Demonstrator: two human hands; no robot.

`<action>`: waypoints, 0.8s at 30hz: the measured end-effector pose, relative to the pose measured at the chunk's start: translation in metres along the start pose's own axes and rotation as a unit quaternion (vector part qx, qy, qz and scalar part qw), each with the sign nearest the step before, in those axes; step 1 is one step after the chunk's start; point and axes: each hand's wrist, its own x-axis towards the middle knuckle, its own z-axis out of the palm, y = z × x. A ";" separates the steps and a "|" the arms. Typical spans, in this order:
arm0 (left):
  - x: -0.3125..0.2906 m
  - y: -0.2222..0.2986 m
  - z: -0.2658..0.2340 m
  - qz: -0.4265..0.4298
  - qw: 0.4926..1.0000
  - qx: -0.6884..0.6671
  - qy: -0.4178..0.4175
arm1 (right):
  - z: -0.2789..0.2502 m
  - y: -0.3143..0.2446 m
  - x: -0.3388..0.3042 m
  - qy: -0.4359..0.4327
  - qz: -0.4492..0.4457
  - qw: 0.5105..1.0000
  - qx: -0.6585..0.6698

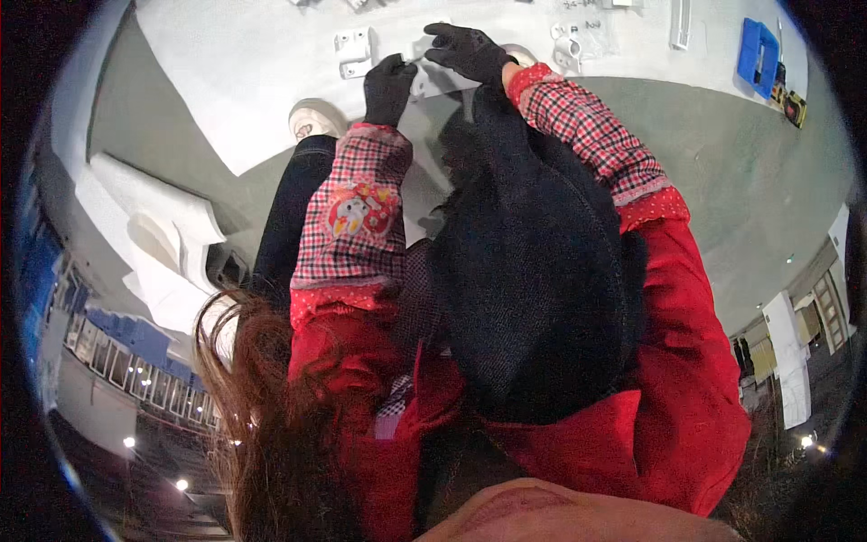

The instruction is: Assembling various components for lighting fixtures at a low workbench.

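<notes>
My left hand, in a dark glove, is curled closed over the white sheet. Whatever its fingertips hold, if anything, is too small to make out. Close on its right is my right hand, also gloved, with its fingers stretched leftward and apart; nothing shows in its grip. Just left of the hands lies a white block-shaped fitting. A white ring-shaped part rests to the right of my right hand, beside a clear plastic bag.
The white sheet covers the grey floor ahead. At the far right are a blue tray and a yellow-black tape measure. A white rail-like piece lies nearer the middle. Crumpled white packing sits at left.
</notes>
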 end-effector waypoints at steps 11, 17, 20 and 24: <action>0.010 -0.026 -0.041 -0.005 0.949 0.171 0.266 | -0.030 -0.039 -0.018 -0.071 0.272 0.838 0.468; 0.035 -0.094 -0.065 0.011 0.948 0.280 0.152 | -0.029 -0.051 -0.016 -0.042 0.252 0.811 0.527; 0.053 -0.113 -0.082 0.098 0.924 0.357 0.096 | -0.030 -0.046 -0.006 -0.020 0.269 0.780 0.565; 0.061 -0.095 -0.073 -0.157 0.981 0.049 0.105 | -0.038 -0.047 0.003 -0.055 0.093 0.980 0.165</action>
